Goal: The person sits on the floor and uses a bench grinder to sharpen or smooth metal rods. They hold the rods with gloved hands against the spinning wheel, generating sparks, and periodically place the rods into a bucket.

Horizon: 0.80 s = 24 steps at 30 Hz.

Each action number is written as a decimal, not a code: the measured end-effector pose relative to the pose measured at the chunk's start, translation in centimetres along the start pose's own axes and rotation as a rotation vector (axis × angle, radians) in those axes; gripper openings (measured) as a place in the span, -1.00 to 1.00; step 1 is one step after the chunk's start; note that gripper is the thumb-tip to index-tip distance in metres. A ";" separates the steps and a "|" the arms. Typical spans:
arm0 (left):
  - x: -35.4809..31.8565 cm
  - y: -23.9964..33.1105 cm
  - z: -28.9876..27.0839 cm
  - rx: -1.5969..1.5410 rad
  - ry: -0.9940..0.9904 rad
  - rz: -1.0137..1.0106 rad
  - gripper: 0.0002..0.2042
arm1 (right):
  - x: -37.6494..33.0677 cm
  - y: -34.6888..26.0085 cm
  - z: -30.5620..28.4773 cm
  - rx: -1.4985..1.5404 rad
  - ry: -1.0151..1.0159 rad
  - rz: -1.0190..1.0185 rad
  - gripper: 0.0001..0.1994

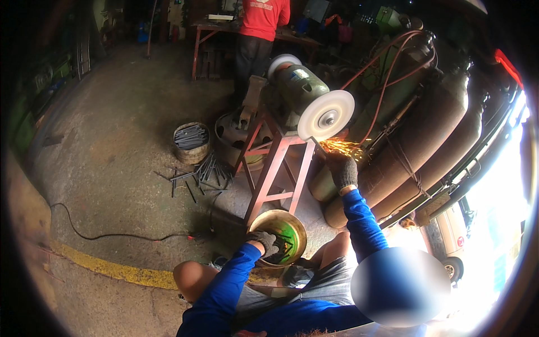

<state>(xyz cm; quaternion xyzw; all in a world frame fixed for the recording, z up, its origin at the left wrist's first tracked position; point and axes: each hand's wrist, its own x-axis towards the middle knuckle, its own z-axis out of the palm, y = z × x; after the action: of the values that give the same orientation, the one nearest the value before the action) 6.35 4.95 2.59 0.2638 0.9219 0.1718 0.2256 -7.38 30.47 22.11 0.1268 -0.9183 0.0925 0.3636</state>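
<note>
A bench grinder [303,87] stands on a reddish metal stand, its pale round wheel [325,116] facing me. My gloved right hand [341,168] is closed just below that wheel, where orange sparks [342,147] spray out. It grips a dark metal piece, mostly hidden by the glove and sparks. Lower down, my gloved left hand [265,241] reaches over the left rim of a round bucket [300,231]. Its fingers look apart, with nothing visible in them, though their tips are hard to make out. Green colouring and short dark pieces [287,247] show inside the bucket.
Left of the stand, a tub [191,153] holds dark metal rods; more rods [212,171] lie on the floor. Large gas cylinders [418,146] with red hoses lean at the right. A cable [112,238] crosses the floor. A person in red [264,22] stands at a far workbench.
</note>
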 end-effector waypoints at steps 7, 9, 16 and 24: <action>0.4 -0.2 0.6 0.005 -0.003 0.001 -0.49 | 0.4 0.3 -0.1 0.143 -0.151 0.095 -0.91; 0.6 -0.2 0.7 0.008 -0.002 0.006 -0.49 | 0.4 0.9 0.3 0.151 -0.103 0.021 -0.90; 0.2 0.0 0.4 0.013 -0.016 -0.006 -0.48 | 0.6 0.2 -0.5 0.153 -0.119 -0.009 -0.85; -0.3 0.5 -0.6 0.007 -0.035 -0.012 -0.48 | 0.2 0.0 -0.3 -0.005 -0.012 -0.061 -0.89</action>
<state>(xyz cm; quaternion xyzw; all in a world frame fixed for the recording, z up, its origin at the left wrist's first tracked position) 6.49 5.03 3.45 0.2619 0.9201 0.1623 0.2419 -7.27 30.51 22.47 0.1546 -0.9163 0.0784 0.3610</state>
